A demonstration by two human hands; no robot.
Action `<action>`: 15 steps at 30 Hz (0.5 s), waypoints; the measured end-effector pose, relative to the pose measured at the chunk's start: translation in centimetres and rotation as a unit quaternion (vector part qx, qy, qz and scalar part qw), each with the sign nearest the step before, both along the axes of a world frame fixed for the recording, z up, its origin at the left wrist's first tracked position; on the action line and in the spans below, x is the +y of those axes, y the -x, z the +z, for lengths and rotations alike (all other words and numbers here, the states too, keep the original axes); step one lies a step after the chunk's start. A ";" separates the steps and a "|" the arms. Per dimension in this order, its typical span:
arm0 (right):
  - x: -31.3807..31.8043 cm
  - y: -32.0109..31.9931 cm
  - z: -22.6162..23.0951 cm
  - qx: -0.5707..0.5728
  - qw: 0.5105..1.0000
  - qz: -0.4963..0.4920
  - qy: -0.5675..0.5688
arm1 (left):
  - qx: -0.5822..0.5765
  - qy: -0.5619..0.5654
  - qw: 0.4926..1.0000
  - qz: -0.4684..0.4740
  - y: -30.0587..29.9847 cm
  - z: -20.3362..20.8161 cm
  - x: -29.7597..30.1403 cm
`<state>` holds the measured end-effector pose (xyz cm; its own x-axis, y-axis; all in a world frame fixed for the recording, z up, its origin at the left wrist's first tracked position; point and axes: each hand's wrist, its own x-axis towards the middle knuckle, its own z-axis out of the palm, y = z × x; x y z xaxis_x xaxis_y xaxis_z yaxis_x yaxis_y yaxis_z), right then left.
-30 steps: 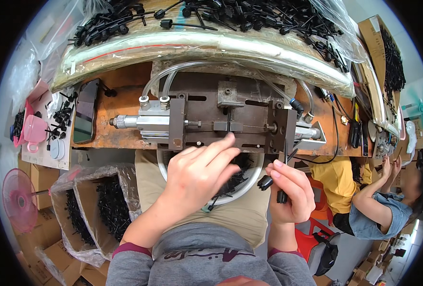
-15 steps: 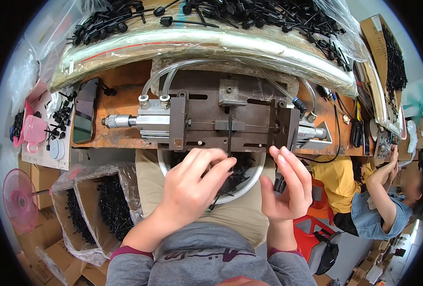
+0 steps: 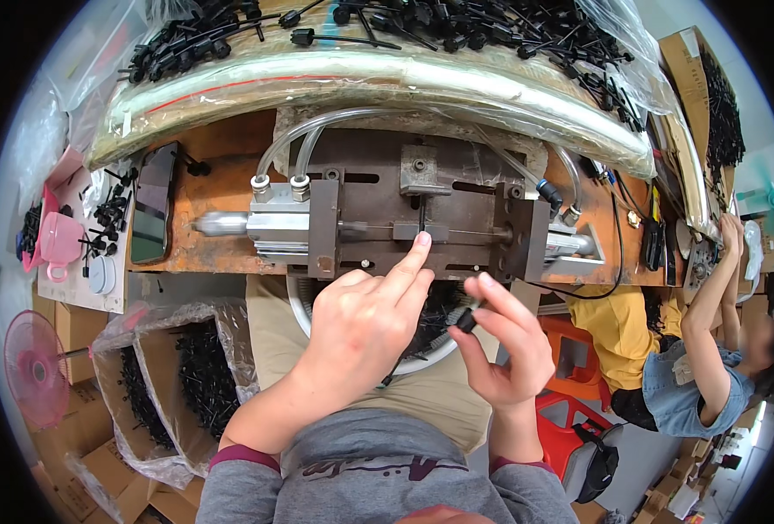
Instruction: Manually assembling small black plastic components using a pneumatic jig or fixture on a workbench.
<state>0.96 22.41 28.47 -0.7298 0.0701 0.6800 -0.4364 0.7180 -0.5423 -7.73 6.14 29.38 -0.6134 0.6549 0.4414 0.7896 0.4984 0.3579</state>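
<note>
My left hand (image 3: 365, 319) reaches over the near edge of a dark metal fixture (image 3: 369, 253). Its index finger is stretched out, the tip on the near end of a thin black stem (image 3: 423, 214) lying across a small grey block. The other fingers are bent and grip nothing that shows. Right of it, my right hand (image 3: 513, 345) pinches a black plastic piece with a round knob end (image 3: 466, 320) between thumb and fingers. Silver air cylinders (image 3: 279, 229) flank the fixture, with thin rods pointing at the block. Below, a round white-rimmed basin (image 3: 443, 352) of black parts is partly hidden by my hands.
Black stemmed parts (image 3: 457, 26) lie heaped on a plastic-wrapped ledge behind the fixture. A phone (image 3: 156, 205) and pink cup (image 3: 61, 237) are at left, above boxes of black parts (image 3: 208, 375). Clear air hoses (image 3: 291, 144) arch over. A co-worker (image 3: 692, 371) sits at right.
My left hand has moved forward, its index finger now straight onto the stem. My right hand has shifted left and turned the black piece. The left cylinder's rod and the co-worker's arms have moved.
</note>
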 end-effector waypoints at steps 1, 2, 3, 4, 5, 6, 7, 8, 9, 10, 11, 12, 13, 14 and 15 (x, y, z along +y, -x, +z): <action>0.1 -0.1 0.0 -0.012 0.999 -0.009 -0.036 | 0.000 -0.008 1.000 -0.001 0.0 -0.1 0.0; 0.1 -0.1 0.1 -0.008 0.999 -0.012 -0.051 | 0.001 -0.016 1.000 -0.003 0.1 -0.2 0.0; 0.1 -0.1 0.1 -0.003 0.998 -0.013 -0.065 | 0.002 -0.024 1.000 -0.002 0.1 -0.4 0.0; 0.1 -0.1 0.2 0.002 0.997 -0.015 -0.079 | 0.003 -0.026 1.000 -0.005 0.2 -0.5 0.0; 0.1 -0.1 0.3 -0.001 0.996 -0.014 -0.084 | 0.005 -0.027 1.000 -0.007 0.2 -0.6 0.1; 0.0 -0.1 0.5 -0.005 0.996 -0.012 -0.088 | 0.007 -0.029 1.000 -0.006 0.2 -0.5 -0.1; -0.1 -0.1 0.6 -0.008 0.996 -0.009 -0.093 | 0.004 -0.027 1.000 -0.013 0.2 -0.4 -0.3; -0.3 -0.1 0.8 -0.017 0.996 0.000 -0.088 | 0.001 -0.024 1.000 -0.019 0.1 -0.1 -0.6; -0.3 0.0 0.9 -0.029 0.995 0.002 -0.092 | -0.004 -0.022 0.999 -0.029 0.0 -0.1 -0.9; -0.3 0.1 1.0 -0.041 0.995 0.004 -0.095 | -0.026 -0.017 0.998 -0.048 -0.2 0.2 -1.3; -0.3 0.2 1.0 -0.053 0.994 0.006 -0.099 | -0.048 -0.012 0.997 -0.067 -0.3 0.8 -2.0; -0.4 0.4 0.8 -0.055 0.992 0.008 -0.114 | -0.071 -0.005 0.994 -0.085 -0.6 1.0 -2.7; -0.4 0.7 0.8 -0.069 0.988 0.011 -0.136 | -0.095 -0.002 0.989 -0.111 -1.0 0.9 -3.1; -0.5 1.1 0.9 -0.082 0.984 0.014 -0.159 | -0.119 0.001 0.983 -0.138 -1.4 0.7 -3.5; -0.6 1.4 0.9 -0.094 0.979 0.017 -0.180 | -0.142 0.005 0.976 -0.163 -1.8 0.4 -3.8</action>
